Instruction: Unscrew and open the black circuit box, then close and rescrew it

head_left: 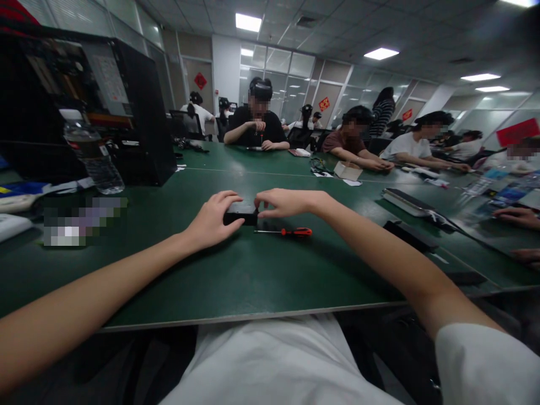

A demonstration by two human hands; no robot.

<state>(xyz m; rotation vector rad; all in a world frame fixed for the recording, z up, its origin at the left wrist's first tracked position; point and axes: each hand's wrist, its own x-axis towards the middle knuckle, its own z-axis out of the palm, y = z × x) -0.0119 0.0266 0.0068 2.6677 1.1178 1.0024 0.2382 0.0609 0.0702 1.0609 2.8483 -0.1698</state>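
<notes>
A small black box-shaped device [241, 212] lies on the green table [270, 275] in front of me. My left hand [216, 218] grips its left end, with the thumb along the near side and the fingers over the far side. At the opposite end, my right hand [282, 201] has its thumb and forefinger closed on the device's right edge. A screwdriver [291, 232] with a red and black handle lies just nearer to me, its shaft pointing left beneath the device. What the device is exactly cannot be made out.
On the left stand an opened computer case [143, 112] and a water bottle [93, 152]. To the right lie a flat dark device [407, 202] and a black bar-shaped object [409, 235]. A small cardboard box [348, 170] sits farther back. Several people work around the table.
</notes>
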